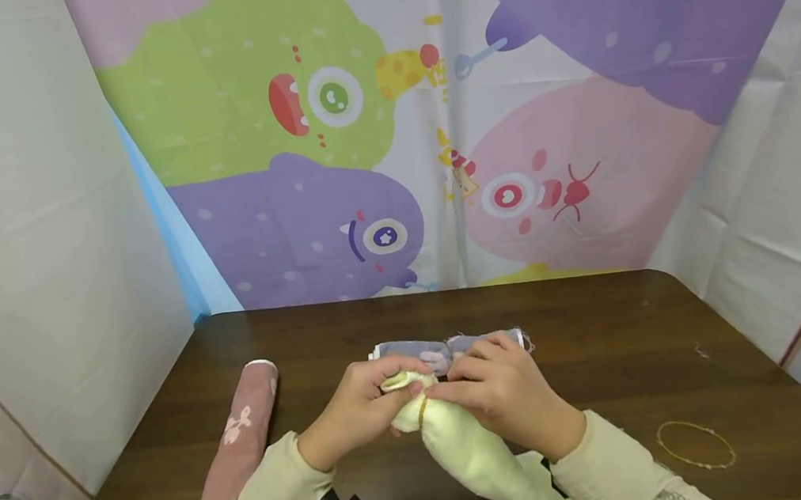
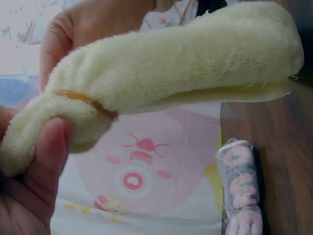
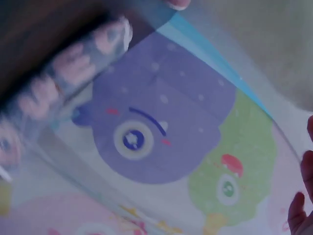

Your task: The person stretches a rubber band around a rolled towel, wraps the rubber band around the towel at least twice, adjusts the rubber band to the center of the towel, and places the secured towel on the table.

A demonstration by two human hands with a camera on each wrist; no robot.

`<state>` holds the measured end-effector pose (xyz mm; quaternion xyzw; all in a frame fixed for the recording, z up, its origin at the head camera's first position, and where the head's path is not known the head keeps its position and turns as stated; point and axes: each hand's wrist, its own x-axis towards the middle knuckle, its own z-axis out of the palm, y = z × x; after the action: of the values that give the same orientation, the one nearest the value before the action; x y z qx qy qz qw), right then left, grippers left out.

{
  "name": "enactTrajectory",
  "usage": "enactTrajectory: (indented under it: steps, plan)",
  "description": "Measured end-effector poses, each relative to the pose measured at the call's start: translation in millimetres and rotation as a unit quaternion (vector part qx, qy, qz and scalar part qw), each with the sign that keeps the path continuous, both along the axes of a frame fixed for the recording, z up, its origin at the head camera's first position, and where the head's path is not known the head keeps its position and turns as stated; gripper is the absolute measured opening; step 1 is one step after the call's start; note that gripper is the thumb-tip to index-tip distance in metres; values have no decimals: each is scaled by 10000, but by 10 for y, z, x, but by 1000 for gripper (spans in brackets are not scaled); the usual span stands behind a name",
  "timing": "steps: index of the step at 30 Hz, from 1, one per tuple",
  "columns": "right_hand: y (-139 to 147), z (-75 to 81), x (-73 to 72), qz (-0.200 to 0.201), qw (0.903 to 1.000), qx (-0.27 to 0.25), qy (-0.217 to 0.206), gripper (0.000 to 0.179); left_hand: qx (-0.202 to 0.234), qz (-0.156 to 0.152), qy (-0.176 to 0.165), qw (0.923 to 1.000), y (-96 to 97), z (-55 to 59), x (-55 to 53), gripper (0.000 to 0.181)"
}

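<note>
Three rolled cloths are before me at the table, with a cartoon curtain hanging behind it. Far left, the pink roll lies slanted, a pale leafy pattern on its side, its near end close to my left sleeve. Next comes my left hand, thumb and fingers pinching the short, bunched end of the yellow cloth. That cloth is between my two hands, in front of me, its long part sloping down to the right below my right hand. A band circles it near the pinched end, nipping it into a neck. Just beyond my fingers lies the grey roll with pink shapes, crosswise and narrowed at its middle. My right hand is bent over the yellow cloth, forefinger reaching to the neck beside my left thumb; I cannot tell whether it grips anything. Farthest right, well apart from my hands, a loose band lies on the table as an oval loop.
</note>
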<state>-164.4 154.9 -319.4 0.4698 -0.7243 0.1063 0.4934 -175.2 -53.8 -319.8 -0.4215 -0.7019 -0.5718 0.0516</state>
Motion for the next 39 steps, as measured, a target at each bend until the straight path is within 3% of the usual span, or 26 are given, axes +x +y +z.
enactTrajectory:
  steps: [6, 10, 13, 17, 21, 25, 29, 33, 39]
  plan:
    - [-49, 170, 37, -416, 9941, 47, 1003, 29, 606, -630, 691, 9938, -10, 31, -51, 18]
    - [-46, 253, 58, -354, 9901, 353, 1308, 36, 532, -490, 1551, 9853, 1, 40, -47, 20]
    - [-30, 274, 76, -343, 9917, 640, 1059, 32, 480, -296, 1909, 9800, 19, 23, -48, 21]
    - [-29, 257, 79, -308, 9945, 779, 621, 17, 448, -286, 1836, 9816, 40, -2, -56, 21]
    - [-10, 208, 46, 31, 9977, 668, -94, 5, 483, -235, 1658, 9847, 70, -37, -40, 20]
    - [7, 138, 18, 255, 9948, 644, -750, 9, 530, -33, 1491, 9874, 107, -85, -2, 21]
    - [47, 64, 8, 519, 9877, 689, -1303, 15, 385, 313, 1803, 9824, 130, -95, 34, 22]
    - [96, -41, 25, 660, 9841, 879, -1394, 17, 291, 935, 2125, 9722, 123, -64, 36, 23]
    - [184, -250, 77, 418, 9850, 926, -1394, 17, 179, 1528, 1724, 9729, 79, -58, 6, 21]
